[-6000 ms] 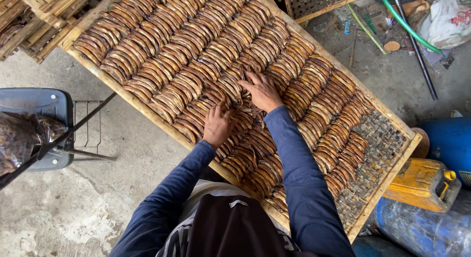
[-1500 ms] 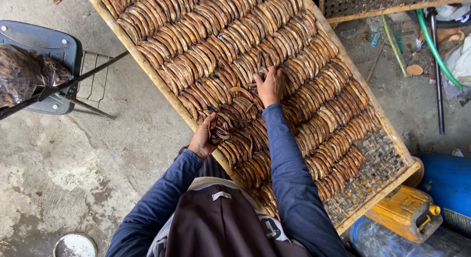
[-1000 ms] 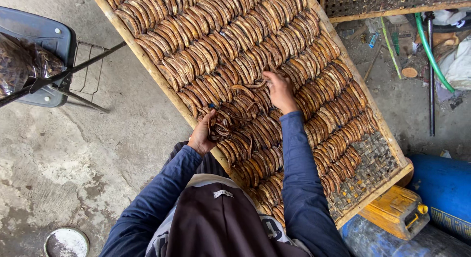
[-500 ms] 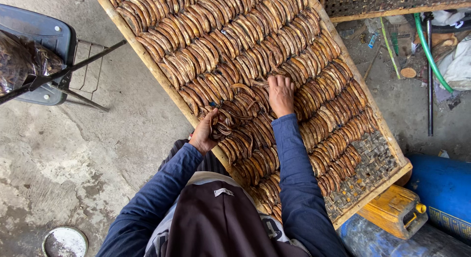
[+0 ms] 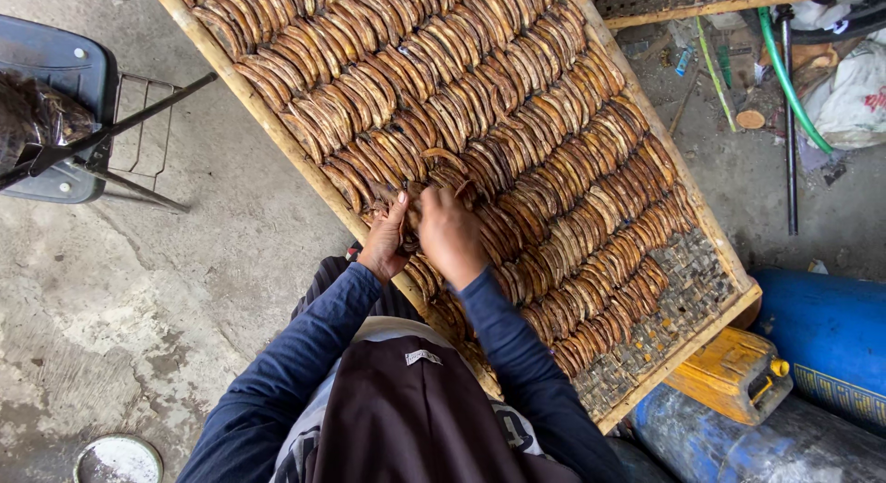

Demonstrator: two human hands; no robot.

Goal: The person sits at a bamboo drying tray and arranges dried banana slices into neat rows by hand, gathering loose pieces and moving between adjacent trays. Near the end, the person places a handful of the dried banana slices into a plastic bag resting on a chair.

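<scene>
the left hand (image 5: 386,243) and the right hand (image 5: 449,236) sit side by side at the near edge of a wooden rack (image 5: 277,137). the rack carries rows of brown curved slices (image 5: 517,105), overlapped like scales. both hands rest on the slices, with their fingers pointing away from the person.

left fingers (image 5: 399,206): curled narrow, closed on a slice (image 5: 406,199) at the tips. how much of it they enclose cannot be told. right fingers (image 5: 441,199): bent down onto the slices, narrow; whether they grip one cannot be told. one loose slice (image 5: 445,155) lies arched just beyond the right fingertips, raised above its row.

beyond the fingers, the rows run across the full width of the rack. to the right of the right fingers the rows continue to the far corner, where bare mesh (image 5: 678,298) shows. the rack frame runs just left of the left fingers, and below it is the concrete floor (image 5: 185,289).

well to the left of the fingers stands a grey chair (image 5: 65,72) with a dark bundle (image 5: 32,119) on it. behind the hands, dark blue sleeves (image 5: 305,345) lead back to the body. near the lower left corner a round lid (image 5: 118,460) lies on the floor. to the right, past the rack, lie a yellow can (image 5: 734,374), a blue drum (image 5: 826,340) and a green hose (image 5: 789,72).
</scene>
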